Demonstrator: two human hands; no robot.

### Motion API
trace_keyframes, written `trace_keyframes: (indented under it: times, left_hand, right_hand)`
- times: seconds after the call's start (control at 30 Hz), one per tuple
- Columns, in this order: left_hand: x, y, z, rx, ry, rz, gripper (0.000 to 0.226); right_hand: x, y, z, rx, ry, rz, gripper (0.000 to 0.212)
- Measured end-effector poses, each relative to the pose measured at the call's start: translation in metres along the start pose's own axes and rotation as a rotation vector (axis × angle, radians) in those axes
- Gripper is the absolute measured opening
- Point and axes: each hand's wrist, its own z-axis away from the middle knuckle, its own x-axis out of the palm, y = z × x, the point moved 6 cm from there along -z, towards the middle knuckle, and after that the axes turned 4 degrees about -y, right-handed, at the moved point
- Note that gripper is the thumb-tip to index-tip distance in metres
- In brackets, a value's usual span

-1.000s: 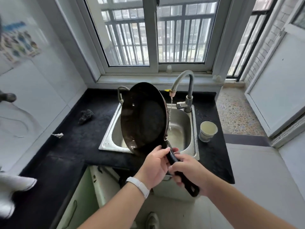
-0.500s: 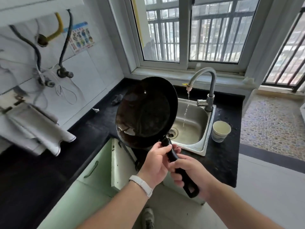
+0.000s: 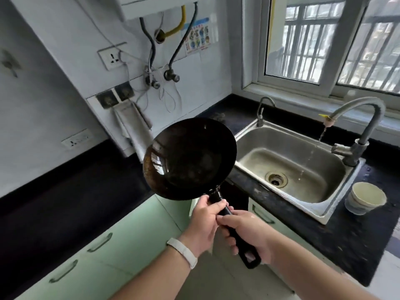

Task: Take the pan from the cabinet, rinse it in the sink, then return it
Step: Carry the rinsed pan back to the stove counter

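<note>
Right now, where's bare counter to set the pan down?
Widest free patch: the black counter left of the pan, below the wall sockets. Right of the sink it is tighter: a cup sits by the running tap.

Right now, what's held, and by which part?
The black pan, by its handle: left hand grips near the bowl, right hand nearer the end.

Both hands, left hand [image 3: 203,221] ahead of right hand [image 3: 249,234], grip the pan [image 3: 189,159] handle; the sink [image 3: 287,167] lies beyond-right of them, a cup [image 3: 365,198] farther right.
</note>
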Motion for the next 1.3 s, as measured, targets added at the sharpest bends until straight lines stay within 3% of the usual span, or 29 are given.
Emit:
trace_keyframes:
  times: [0.37,0.87,1.3]
  left_hand:
    - [-0.157,0.012,0.095,0.132,0.226,0.115,0.012]
    - [-0.405,0.011,0.324,0.334,0.52,0.215,0.016]
    - [-0.538,-0.011,0.479,0.489,0.89,0.334,0.016]
  right_hand:
    - [0.156,0.054,-0.034,0.076,-0.158,0.206,0.011]
    - [0.447,0.171,-0.036,0.163,-0.43,0.468,0.01]
    - [0.625,0.239,-0.021,0.272,-0.748,0.742,0.014]
